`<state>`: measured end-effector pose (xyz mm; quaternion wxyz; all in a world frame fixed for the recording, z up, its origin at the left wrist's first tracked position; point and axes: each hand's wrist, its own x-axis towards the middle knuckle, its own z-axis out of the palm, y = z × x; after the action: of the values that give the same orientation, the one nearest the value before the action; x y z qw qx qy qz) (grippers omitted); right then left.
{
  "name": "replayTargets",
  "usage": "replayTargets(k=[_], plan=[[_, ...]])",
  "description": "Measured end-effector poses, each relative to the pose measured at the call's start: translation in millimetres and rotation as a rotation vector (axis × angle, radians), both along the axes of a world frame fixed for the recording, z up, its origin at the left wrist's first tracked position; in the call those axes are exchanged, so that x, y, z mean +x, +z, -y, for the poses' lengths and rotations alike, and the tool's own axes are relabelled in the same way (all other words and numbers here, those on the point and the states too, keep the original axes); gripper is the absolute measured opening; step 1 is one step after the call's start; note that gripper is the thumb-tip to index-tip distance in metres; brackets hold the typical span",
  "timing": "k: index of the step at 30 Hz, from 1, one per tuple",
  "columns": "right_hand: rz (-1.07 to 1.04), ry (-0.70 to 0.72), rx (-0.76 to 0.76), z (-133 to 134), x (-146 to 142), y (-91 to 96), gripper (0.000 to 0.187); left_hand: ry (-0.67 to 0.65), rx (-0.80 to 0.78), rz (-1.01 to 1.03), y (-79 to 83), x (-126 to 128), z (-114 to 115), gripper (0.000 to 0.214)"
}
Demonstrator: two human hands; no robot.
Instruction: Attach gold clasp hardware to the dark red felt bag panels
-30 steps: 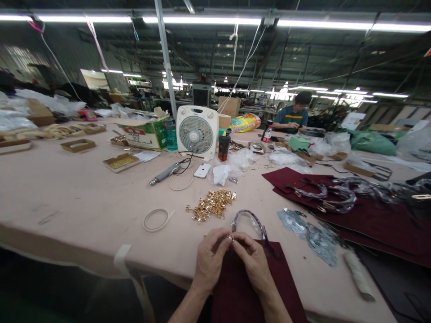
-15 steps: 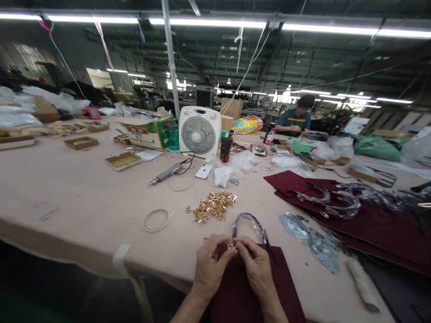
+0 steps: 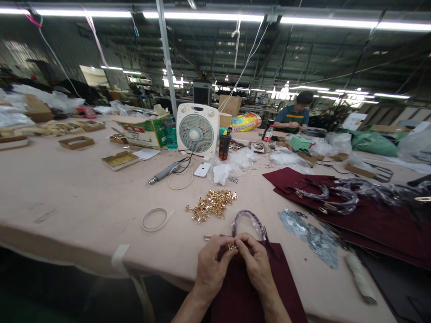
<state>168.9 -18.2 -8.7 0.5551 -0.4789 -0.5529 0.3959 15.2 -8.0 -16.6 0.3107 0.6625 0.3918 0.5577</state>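
Note:
Between thumb and fingers, my left hand pinches a small gold metal fitting. My right hand is closed against the fitting's right side, fingertips touching it. Both hands are over the upper part of a maroon bag panel, whose wrapped handle arches up just beyond the fingers. The fingers hide the handle's left end and part of the fitting. A pile of similar gold fittings lies on the table past my hands.
Right of the bag lie grey metal plates and a stack of maroon panels with wrapped handles. A tape roll, electric screwdriver, phone and fan are on the table. A co-worker sits across.
The view has shifted slightly. Both hands stay at the same spot over the bag, with the gold fitting turned a little between the fingers.

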Motion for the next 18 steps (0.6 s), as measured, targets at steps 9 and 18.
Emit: replayTargets(k=[9,18], plan=[[-0.144,0.037,-0.073,0.6,1.5,-2.2,0.028,-0.015,-0.058,0.105,-5.4,1.4,-2.3,0.017],[-0.246,0.059,-0.08,3.2,-1.5,-2.3,0.033,-0.167,-0.089,0.236,1.1,-1.0,2.5,0.025]])
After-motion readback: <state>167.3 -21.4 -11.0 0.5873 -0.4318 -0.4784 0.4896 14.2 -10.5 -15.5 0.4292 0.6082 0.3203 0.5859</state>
